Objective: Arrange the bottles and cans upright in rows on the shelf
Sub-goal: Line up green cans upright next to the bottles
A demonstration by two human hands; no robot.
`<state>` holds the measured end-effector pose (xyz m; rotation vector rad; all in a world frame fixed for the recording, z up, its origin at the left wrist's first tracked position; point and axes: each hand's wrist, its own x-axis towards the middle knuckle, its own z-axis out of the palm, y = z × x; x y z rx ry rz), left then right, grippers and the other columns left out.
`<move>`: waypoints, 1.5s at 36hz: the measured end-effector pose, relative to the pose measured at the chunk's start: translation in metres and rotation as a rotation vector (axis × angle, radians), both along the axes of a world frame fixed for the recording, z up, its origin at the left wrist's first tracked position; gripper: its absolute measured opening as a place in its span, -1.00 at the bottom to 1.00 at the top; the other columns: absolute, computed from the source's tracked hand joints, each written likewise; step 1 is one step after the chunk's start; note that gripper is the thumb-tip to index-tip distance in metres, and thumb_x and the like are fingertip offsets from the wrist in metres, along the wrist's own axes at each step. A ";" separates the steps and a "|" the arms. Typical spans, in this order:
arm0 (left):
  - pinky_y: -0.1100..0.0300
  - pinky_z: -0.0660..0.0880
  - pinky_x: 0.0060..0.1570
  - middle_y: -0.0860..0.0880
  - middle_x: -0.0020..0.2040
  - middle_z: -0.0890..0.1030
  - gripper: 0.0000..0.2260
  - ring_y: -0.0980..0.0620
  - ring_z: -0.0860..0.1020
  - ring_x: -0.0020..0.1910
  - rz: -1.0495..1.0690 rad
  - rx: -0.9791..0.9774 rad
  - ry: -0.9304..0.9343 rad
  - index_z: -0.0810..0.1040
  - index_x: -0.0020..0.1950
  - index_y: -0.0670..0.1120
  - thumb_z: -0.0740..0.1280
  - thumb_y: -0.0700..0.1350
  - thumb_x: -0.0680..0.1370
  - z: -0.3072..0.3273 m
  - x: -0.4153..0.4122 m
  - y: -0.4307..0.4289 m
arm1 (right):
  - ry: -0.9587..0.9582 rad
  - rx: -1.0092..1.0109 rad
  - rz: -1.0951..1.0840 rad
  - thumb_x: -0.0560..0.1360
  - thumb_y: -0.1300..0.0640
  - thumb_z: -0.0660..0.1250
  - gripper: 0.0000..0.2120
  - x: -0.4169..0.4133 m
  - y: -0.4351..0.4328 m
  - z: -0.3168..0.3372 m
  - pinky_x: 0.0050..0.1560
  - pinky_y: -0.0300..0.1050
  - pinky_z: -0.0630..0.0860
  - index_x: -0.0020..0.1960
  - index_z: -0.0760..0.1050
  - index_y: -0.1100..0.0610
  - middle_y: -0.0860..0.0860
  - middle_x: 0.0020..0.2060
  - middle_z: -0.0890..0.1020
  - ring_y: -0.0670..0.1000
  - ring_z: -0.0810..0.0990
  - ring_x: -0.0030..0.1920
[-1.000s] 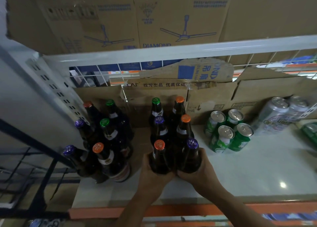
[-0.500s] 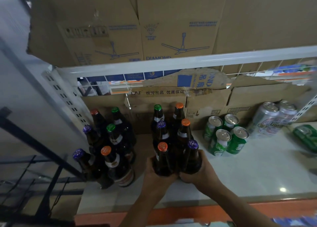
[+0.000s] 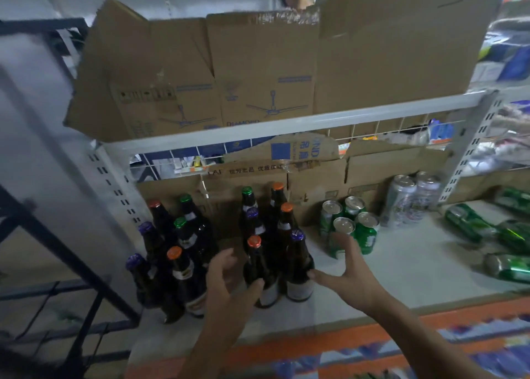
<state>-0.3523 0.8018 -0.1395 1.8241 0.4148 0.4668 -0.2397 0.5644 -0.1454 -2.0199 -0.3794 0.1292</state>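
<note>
The left hand and right hand are opening, releasing the front bottles upright; cans at three o'clock are lying flat.

The left hand has released the brown glass bottle with the orange cap and the right hand the brown glass bottle with the purple cap, both now spread open beside them with only the thumbs at the glass, the two bottles left standing upright together.
</note>
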 end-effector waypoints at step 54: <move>0.46 0.48 -0.06 0.19 0.17 0.55 -0.32 0.26 0.55 0.15 -0.705 0.085 0.531 0.50 0.25 0.22 0.69 0.17 0.21 -0.077 0.286 -0.497 | 0.350 -0.480 -0.089 0.30 -0.31 0.43 -0.30 0.240 -0.482 -0.029 0.10 0.09 0.62 0.29 0.26 -0.05 0.05 0.08 0.60 0.08 0.63 0.02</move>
